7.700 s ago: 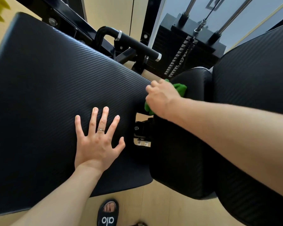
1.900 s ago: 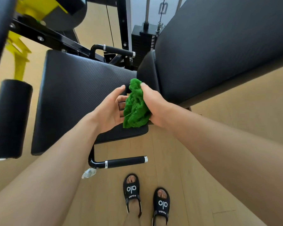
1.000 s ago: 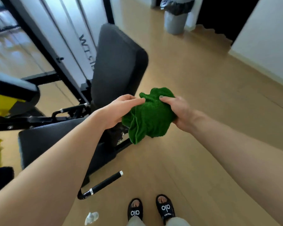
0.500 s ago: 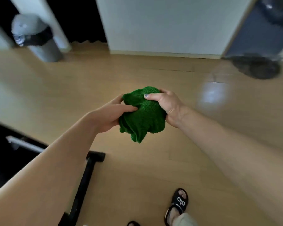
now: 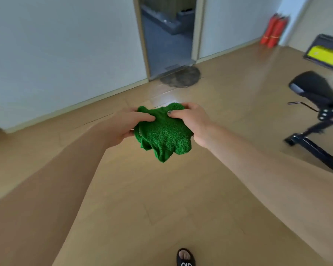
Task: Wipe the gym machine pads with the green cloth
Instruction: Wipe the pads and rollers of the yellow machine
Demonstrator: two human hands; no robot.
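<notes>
Both hands on green cloth (image 5: 163,132), frame center.
Left hand (image 5: 123,127) and right hand (image 5: 195,122) pinch the bunched cloth above the floor (image 5: 161,208); black gym machine (image 5: 319,112) at right edge.

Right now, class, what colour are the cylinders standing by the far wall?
Red, with a yellow band near the base; head view.

Both hands (image 5: 123,127) (image 5: 195,124) grip the bunched green cloth (image 5: 162,131) above the floor (image 5: 161,208).

fuzzy terry green cloth (image 5: 163,131), glossy wood floor (image 5: 181,198)
</notes>
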